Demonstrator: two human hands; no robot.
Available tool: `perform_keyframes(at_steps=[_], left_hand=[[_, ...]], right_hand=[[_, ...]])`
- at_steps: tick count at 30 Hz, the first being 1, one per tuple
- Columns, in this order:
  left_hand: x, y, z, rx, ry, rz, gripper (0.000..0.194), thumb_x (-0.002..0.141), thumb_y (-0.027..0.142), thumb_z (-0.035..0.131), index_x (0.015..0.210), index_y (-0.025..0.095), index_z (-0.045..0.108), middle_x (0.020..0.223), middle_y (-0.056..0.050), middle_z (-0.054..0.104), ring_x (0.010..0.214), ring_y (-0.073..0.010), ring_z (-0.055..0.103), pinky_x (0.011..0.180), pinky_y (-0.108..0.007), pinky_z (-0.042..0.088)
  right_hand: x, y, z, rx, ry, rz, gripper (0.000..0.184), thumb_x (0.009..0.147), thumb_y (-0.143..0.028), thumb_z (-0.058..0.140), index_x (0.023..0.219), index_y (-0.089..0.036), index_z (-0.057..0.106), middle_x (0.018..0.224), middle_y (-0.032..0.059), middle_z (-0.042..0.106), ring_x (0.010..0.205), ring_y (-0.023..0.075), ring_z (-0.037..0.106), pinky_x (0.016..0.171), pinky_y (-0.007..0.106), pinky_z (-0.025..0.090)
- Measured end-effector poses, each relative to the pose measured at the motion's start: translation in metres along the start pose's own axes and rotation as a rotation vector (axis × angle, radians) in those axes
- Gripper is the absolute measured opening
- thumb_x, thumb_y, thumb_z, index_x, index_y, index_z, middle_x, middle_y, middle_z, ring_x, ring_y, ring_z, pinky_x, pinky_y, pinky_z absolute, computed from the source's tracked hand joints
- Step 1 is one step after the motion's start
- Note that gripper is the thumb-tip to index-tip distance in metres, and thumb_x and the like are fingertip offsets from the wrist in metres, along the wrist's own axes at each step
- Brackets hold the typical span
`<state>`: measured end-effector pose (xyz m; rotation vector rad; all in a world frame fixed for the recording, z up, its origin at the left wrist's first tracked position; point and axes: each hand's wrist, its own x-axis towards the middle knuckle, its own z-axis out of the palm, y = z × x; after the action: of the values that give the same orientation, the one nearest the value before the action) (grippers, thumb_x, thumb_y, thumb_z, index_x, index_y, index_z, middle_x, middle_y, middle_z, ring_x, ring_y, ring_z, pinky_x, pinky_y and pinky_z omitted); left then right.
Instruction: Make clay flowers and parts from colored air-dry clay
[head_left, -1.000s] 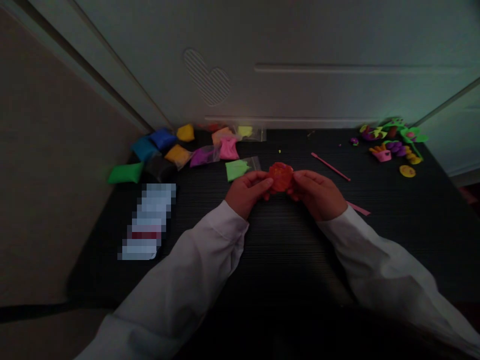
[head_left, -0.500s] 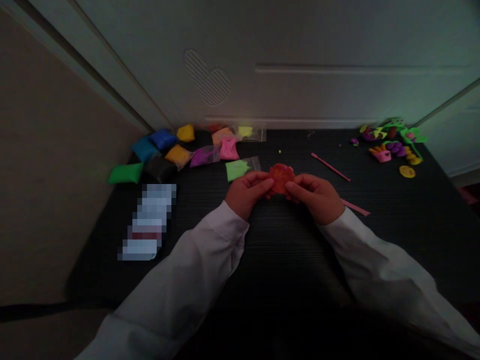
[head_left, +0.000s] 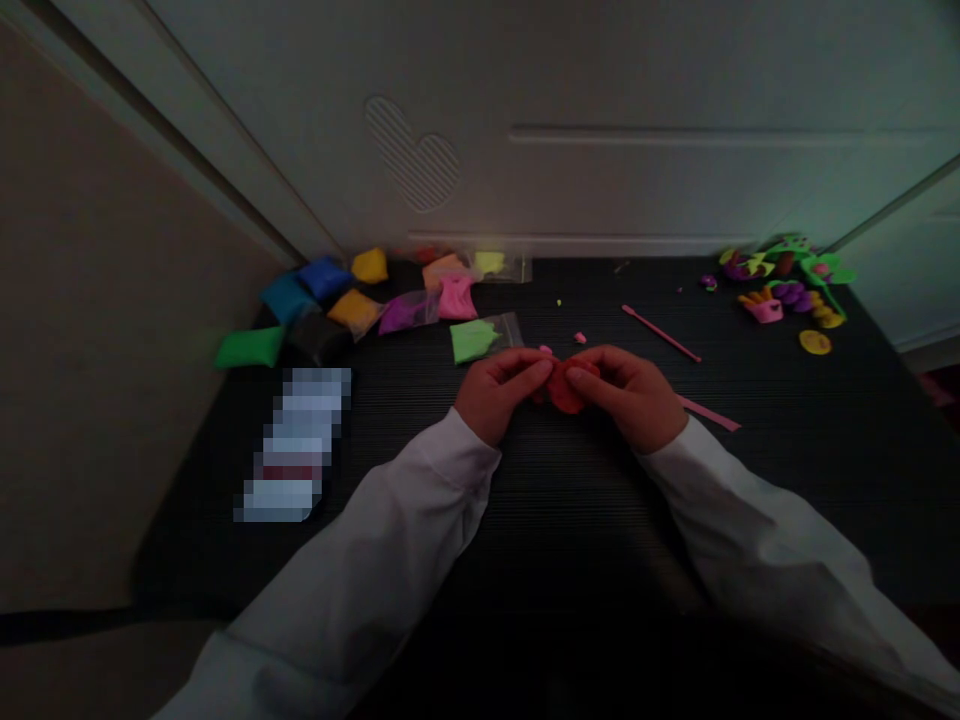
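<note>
A flat, roundish piece of red modelling clay (head_left: pixel 568 394) is pinched between both hands over the middle of the dark table. My left hand (head_left: pixel 496 392) grips its left edge with thumb and fingers. On the other side, my right hand (head_left: pixel 631 396) has its thumb pressed on the clay's upper right part. Just beyond the fingers lie small pink clay bits (head_left: pixel 580 338). A pink modelling tool (head_left: pixel 661 333) rests past my right hand, and a second pink flat tool (head_left: pixel 711 412) sticks out beside that hand's wrist.
Clay packets in several colours, including a green one (head_left: pixel 251 347) and a light green one (head_left: pixel 474 341), lie at the back left. A blurred-out object (head_left: pixel 298 445) lies left of my arm. Finished clay figures (head_left: pixel 787 285) stand back right. A white panelled surface (head_left: pixel 637 190) borders the table behind.
The red clay has moved slightly toward me and its far edge is tilted or folded down. Pink bits previously hidden now show beyond my fingers. Both hands keep their grip.
</note>
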<state>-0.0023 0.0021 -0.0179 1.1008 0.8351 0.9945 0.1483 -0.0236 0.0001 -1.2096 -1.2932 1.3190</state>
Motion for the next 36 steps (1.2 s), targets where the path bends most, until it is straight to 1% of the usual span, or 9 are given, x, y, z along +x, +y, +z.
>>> perform_keyframes(at_steps=[4,8,13,16,22,30,33,36], left_hand=[[0.0025,-0.0017,-0.004,-0.093,-0.035,-0.101,0.013,0.063,0.026,0.062,0.07,0.015,0.063,0.062,0.001,0.06,0.054,-0.0081,0.053,0.052,-0.023,0.039],[0.0009,0.0012,-0.0024,-0.182,-0.061,-0.196,0.013,0.059,0.023,0.065,0.067,0.014,0.062,0.06,0.0,0.06,0.053,-0.0082,0.053,0.055,-0.024,0.041],[-0.0002,0.0033,-0.0002,-0.23,-0.075,-0.255,0.014,0.057,0.021,0.067,0.066,0.013,0.061,0.057,0.001,0.059,0.052,-0.0082,0.054,0.057,-0.026,0.042],[0.0009,0.0016,-0.0007,-0.171,-0.07,-0.236,0.016,0.057,0.022,0.067,0.068,0.013,0.061,0.056,0.001,0.058,0.051,-0.0081,0.053,0.056,-0.025,0.041],[0.0017,-0.0014,-0.0021,-0.034,-0.048,-0.142,0.016,0.058,0.024,0.065,0.07,0.015,0.061,0.059,0.003,0.058,0.051,-0.0063,0.051,0.052,-0.022,0.039],[0.0022,-0.0017,-0.001,-0.003,-0.053,-0.109,0.018,0.059,0.027,0.064,0.07,0.015,0.058,0.059,0.002,0.057,0.05,-0.0063,0.049,0.051,-0.022,0.039],[0.0034,-0.0027,-0.0015,-0.027,-0.05,-0.111,0.019,0.059,0.027,0.064,0.073,0.015,0.057,0.06,0.003,0.058,0.049,-0.0061,0.049,0.051,-0.023,0.039],[0.004,-0.0037,-0.0022,-0.035,-0.053,-0.104,0.019,0.06,0.028,0.063,0.073,0.015,0.058,0.061,0.003,0.058,0.05,-0.0059,0.05,0.051,-0.023,0.039]], right_hand=[[-0.0017,-0.0006,-0.0001,0.005,-0.049,0.041,0.017,0.068,-0.031,0.058,0.076,-0.016,0.057,0.069,0.0,0.061,0.06,0.009,0.055,0.059,0.025,0.044],[-0.0029,-0.0018,0.0006,0.008,-0.075,0.058,0.017,0.068,-0.031,0.058,0.076,-0.016,0.057,0.067,0.0,0.062,0.058,0.009,0.056,0.058,0.025,0.044],[-0.0032,-0.0024,0.0016,0.077,-0.114,0.076,0.015,0.068,-0.029,0.058,0.075,-0.016,0.056,0.065,-0.0006,0.062,0.056,0.0089,0.057,0.055,0.024,0.044],[-0.0029,-0.0019,0.0017,0.044,-0.106,0.082,0.015,0.068,-0.03,0.058,0.075,-0.016,0.057,0.064,-0.0005,0.062,0.056,0.0092,0.056,0.055,0.025,0.044],[-0.0019,-0.0004,0.0009,0.015,-0.113,0.074,0.017,0.067,-0.031,0.057,0.075,-0.016,0.057,0.063,-0.0006,0.061,0.055,0.0088,0.055,0.054,0.024,0.044],[-0.0008,0.0009,0.001,0.03,-0.126,0.069,0.017,0.068,-0.032,0.057,0.075,-0.016,0.057,0.064,-0.0004,0.061,0.055,0.0087,0.055,0.054,0.024,0.045],[0.0003,0.003,0.0008,0.034,-0.092,0.045,0.021,0.066,-0.031,0.06,0.081,-0.016,0.055,0.068,-0.0002,0.061,0.06,0.0093,0.057,0.058,0.025,0.047],[0.0016,0.0045,0.0005,0.104,-0.045,0.04,0.027,0.063,-0.027,0.064,0.084,-0.018,0.05,0.073,-0.0009,0.061,0.062,0.0087,0.058,0.06,0.024,0.047]])
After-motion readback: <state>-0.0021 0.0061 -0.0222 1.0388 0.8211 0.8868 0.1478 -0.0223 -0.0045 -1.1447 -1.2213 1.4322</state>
